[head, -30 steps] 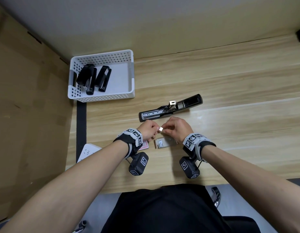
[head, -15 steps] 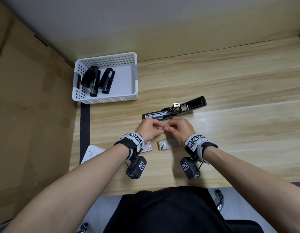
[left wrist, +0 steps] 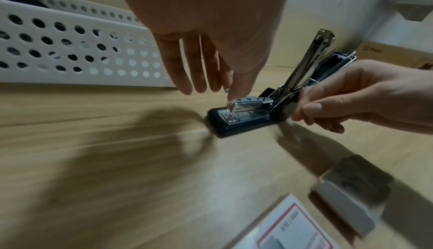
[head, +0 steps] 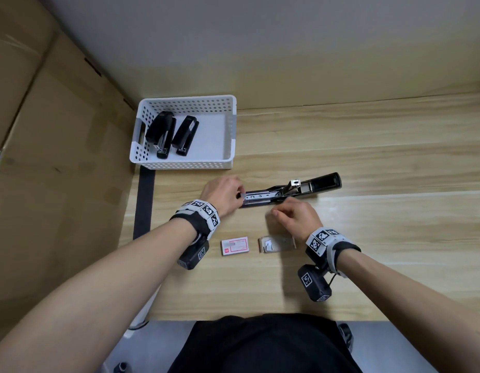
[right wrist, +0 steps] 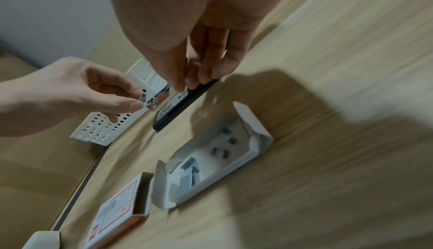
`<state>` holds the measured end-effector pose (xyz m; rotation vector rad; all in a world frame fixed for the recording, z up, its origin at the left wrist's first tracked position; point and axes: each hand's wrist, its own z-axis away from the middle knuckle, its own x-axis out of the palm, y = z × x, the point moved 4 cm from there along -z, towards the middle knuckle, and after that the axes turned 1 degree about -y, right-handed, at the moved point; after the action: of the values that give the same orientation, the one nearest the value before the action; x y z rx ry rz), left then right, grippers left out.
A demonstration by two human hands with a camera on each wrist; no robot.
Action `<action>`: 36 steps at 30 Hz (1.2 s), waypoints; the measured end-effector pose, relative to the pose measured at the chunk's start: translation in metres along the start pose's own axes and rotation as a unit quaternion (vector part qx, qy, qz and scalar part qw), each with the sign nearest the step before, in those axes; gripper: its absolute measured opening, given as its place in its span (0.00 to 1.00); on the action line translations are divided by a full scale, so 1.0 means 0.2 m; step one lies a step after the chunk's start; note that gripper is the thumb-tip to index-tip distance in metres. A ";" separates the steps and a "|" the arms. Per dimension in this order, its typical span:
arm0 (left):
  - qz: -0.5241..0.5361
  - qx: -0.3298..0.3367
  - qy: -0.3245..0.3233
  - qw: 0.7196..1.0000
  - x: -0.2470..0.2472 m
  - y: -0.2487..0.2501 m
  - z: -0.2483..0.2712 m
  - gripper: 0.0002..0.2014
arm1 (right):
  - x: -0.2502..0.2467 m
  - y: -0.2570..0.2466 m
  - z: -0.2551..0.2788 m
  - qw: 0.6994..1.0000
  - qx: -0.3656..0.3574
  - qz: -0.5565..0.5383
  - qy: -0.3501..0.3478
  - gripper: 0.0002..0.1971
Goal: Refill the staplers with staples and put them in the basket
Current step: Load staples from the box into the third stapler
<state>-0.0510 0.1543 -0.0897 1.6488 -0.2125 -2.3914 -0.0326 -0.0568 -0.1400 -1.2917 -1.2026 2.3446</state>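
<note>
An open black stapler (head: 290, 191) lies flat on the wooden table, its metal magazine (left wrist: 248, 104) exposed and its top arm swung back. My left hand (head: 240, 196) pinches a short staple strip (right wrist: 143, 97) between thumb and forefinger, just above the magazine's front end. My right hand (head: 280, 208) grips the stapler near its hinge (left wrist: 290, 103) from the near side. Two closed black staplers (head: 170, 137) lie in the white perforated basket (head: 229, 130) at the back left.
An open staple box tray (head: 276, 244) with loose staple strips (right wrist: 192, 167) and its red-and-white sleeve (head: 234, 246) lie on the table near me. A black strip (head: 144, 200) runs along the table's left edge beside a cardboard wall. A white power strip (right wrist: 42, 240) sits at the near left.
Both hands moved from above the staple box out to the stapler. The left hand now holds the staple strip alone at the magazine's front, and the right hand has taken hold of the stapler.
</note>
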 end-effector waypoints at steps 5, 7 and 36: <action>-0.001 -0.004 -0.029 1.000 0.01 0.01 -0.03 0.01 | 0.02 0.02 0.00 1.000 -0.003 0.026 -0.012 0.10; -0.004 -0.003 -0.038 0.999 0.01 0.00 -0.04 0.02 | 0.02 0.03 0.00 1.000 -0.003 0.027 -0.012 0.09; -0.044 -0.013 -0.079 0.996 -0.01 0.08 -0.05 0.06 | 0.01 0.10 0.06 0.998 0.039 0.005 -0.045 0.08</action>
<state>-0.0384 0.1387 -0.0878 1.4865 -0.1376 -2.5816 -0.0398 -0.0749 -0.1523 -1.1816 -1.1194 2.4561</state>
